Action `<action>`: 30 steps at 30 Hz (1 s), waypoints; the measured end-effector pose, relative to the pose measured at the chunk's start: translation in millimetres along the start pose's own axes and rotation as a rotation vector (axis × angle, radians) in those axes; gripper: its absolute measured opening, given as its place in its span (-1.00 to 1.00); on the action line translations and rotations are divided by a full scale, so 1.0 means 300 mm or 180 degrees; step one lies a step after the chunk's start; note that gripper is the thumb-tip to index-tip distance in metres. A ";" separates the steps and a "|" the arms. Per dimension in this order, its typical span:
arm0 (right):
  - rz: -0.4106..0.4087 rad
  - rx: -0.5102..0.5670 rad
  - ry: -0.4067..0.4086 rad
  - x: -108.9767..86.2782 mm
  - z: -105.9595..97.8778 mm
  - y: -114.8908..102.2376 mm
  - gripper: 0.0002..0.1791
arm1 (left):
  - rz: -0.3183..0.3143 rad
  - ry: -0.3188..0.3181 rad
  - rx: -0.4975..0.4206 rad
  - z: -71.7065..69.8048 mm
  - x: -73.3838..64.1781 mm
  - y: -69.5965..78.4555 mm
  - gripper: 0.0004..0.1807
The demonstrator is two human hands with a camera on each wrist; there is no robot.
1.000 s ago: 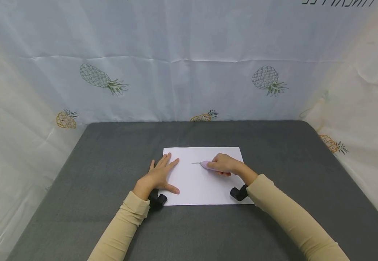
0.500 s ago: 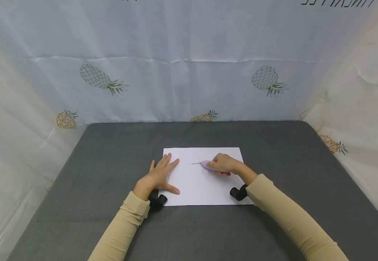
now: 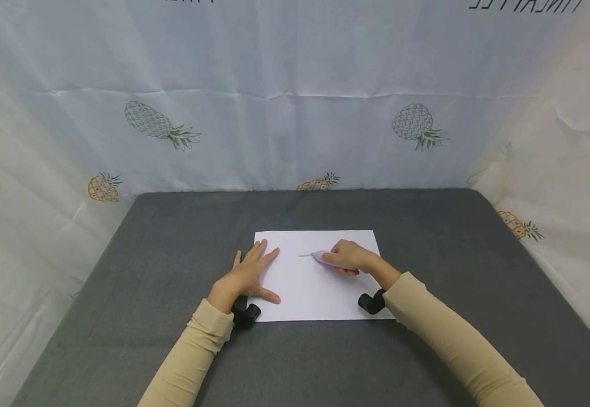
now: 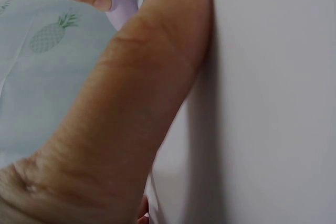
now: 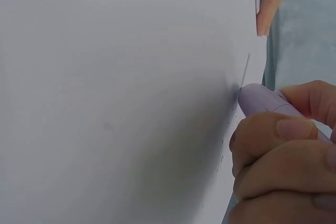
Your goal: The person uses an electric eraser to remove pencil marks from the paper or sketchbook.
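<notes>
A white sheet of paper [image 3: 315, 299] lies on the dark table. On its left part rests my left hand [image 3: 246, 275], fingers spread and thumb pointing right. My right hand [image 3: 352, 255] grips a thick lilac pen-shaped electric eraser [image 3: 320, 256], its rounded end angled down and left to the paper. A short thin grey line [image 3: 305, 255] runs left from the eraser's tip. In the right wrist view the fingers [image 5: 283, 169] curl round the eraser, and small dark specks [image 5: 222, 156] dot the paper beside them. In the left wrist view my thumb [image 4: 131, 77] fills the middle.
A dark grey cloth covers the table [image 3: 182, 220]. Behind it hangs a pale curtain [image 3: 274, 135] printed with pineapples. Black wrist cameras [image 3: 372, 302] overlap the paper's lower corners in the head view. Both arms wear tan sleeves [image 3: 193, 350].
</notes>
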State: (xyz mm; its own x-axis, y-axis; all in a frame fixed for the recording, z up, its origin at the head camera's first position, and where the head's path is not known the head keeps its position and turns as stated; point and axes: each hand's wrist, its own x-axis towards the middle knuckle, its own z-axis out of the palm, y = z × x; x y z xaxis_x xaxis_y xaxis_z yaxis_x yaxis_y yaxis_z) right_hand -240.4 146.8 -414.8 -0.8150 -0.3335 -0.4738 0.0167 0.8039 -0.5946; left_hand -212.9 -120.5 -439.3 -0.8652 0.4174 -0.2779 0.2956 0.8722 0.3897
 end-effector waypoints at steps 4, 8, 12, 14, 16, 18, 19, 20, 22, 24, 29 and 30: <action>0.0005 -0.0006 0.0006 0.001 0.001 0.001 -0.51 | -0.0003 -0.0004 0.0012 -0.001 0.000 0.000 0.28; 0.0015 -0.0009 -0.0005 0.001 0.001 0.001 -0.51 | 0.0002 0.0004 0.0011 -0.002 0.000 -0.001 0.28; 0.0018 -0.0007 -0.0013 0.003 0.001 0.002 -0.51 | -0.0005 0.0007 -0.0001 -0.004 -0.001 0.001 0.28; 0.0014 -0.0018 -0.0011 0.004 0.001 0.002 -0.51 | -0.0008 0.0005 -0.0006 -0.005 -0.001 0.002 0.28; 0.0013 -0.0025 -0.0011 0.004 0.001 0.003 -0.51 | -0.0015 -0.0003 -0.0013 -0.006 -0.002 0.004 0.28; 0.0011 -0.0033 -0.0020 0.003 0.000 0.002 -0.51 | -0.0018 -0.0010 -0.0013 -0.006 -0.002 0.005 0.28; 0.0014 -0.0033 -0.0028 0.002 -0.001 0.002 -0.50 | -0.0017 -0.0009 -0.0009 -0.005 -0.002 0.005 0.27; 0.0019 -0.0029 -0.0036 0.001 -0.001 0.001 -0.50 | -0.0015 -0.0007 -0.0003 -0.005 -0.002 0.004 0.27; 0.0035 -0.0013 -0.0049 0.000 -0.002 0.000 -0.51 | -0.0008 -0.0001 0.0001 -0.005 -0.003 0.004 0.27; 0.0051 -0.0001 -0.0052 0.000 -0.004 -0.001 -0.51 | 0.0000 0.0009 0.0004 -0.005 -0.003 0.004 0.27; 0.0065 0.0009 -0.0082 0.004 -0.005 -0.001 -0.51 | 0.0000 0.0020 -0.0015 -0.005 -0.003 0.003 0.28; 0.0066 0.0010 -0.0093 0.005 -0.005 -0.001 -0.51 | -0.0001 0.0020 -0.0018 -0.005 -0.004 0.003 0.28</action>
State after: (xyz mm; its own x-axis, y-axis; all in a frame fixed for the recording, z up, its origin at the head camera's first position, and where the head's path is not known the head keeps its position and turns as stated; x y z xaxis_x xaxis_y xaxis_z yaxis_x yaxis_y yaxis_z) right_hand -242.4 146.8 -414.2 -0.7972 -0.3312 -0.5047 0.0352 0.8092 -0.5865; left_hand -212.3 -120.6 -437.4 -0.8679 0.4154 -0.2725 0.2930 0.8709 0.3945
